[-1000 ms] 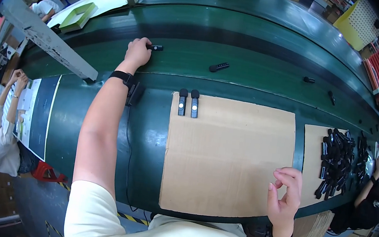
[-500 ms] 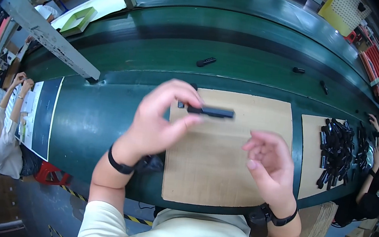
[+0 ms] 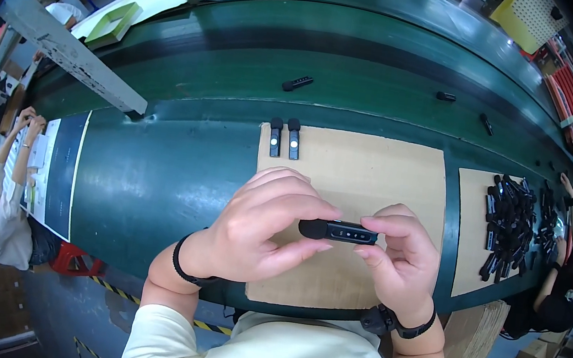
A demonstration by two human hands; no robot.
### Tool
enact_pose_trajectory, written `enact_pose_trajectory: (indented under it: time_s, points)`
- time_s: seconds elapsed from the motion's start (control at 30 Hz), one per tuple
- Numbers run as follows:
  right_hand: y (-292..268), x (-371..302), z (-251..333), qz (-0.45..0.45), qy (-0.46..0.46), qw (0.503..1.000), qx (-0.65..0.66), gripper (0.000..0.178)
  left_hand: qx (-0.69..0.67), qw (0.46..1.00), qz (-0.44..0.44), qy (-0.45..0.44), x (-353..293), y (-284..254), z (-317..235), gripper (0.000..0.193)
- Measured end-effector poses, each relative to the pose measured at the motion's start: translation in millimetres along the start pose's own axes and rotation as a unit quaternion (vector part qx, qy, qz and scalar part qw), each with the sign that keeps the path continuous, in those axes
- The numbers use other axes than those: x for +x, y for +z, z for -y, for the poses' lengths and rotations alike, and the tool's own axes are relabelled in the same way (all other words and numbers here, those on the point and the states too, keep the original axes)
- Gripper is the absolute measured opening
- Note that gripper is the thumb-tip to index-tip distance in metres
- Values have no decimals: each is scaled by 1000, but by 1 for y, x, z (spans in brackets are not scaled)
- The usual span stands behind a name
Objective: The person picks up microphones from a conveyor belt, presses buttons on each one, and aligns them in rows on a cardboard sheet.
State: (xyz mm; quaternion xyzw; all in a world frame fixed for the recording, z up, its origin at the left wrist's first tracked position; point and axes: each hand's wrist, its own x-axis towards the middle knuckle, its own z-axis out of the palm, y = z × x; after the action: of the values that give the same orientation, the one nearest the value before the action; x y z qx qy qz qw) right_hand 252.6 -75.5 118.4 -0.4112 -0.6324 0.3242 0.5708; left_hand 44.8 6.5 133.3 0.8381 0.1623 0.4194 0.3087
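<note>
A small black clip-on microphone (image 3: 339,231) with a rounded, foam-like head and a row of small light marks lies level between my hands above the cardboard. My left hand (image 3: 268,220) pinches its rounded head between thumb and fingers. At the other end, my right hand (image 3: 402,254) grips the squared tip with thumb and forefinger. Beyond my left hand, a black microphone (image 3: 275,137) and a second one (image 3: 294,139) stand side by side on the far left corner of the cardboard sheet (image 3: 338,285), each with a white round spot.
A heap of black microphones (image 3: 508,224) covers another cardboard sheet (image 3: 461,272) on the right, near a co-worker's arm. Several more lie on the green belt (image 3: 376,90) ahead. A metal post (image 3: 76,56) slants at the left, and another person (image 3: 6,216) sits far left.
My left hand has moved nearer with the microphone, uncovering the two on the cardboard. My right hand, apart from it before, now grips its other end.
</note>
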Motion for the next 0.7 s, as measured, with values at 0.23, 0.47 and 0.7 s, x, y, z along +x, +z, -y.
enact_pose_trajectory:
  time_s: [0.23, 0.47, 0.7]
  points:
    - [2, 0, -3, 9, -6, 1000, -14, 29, -4, 1000, 4, 14, -1, 2, 7, 33]
    - [1, -2, -1, 22, 52, 997, 43, 31, 18, 999, 9, 50, 0, 2, 10, 32]
    - [-2, -1, -3, 33, -10, 999, -27, 30, -99, 991, -9, -88, -1, 2, 1, 29]
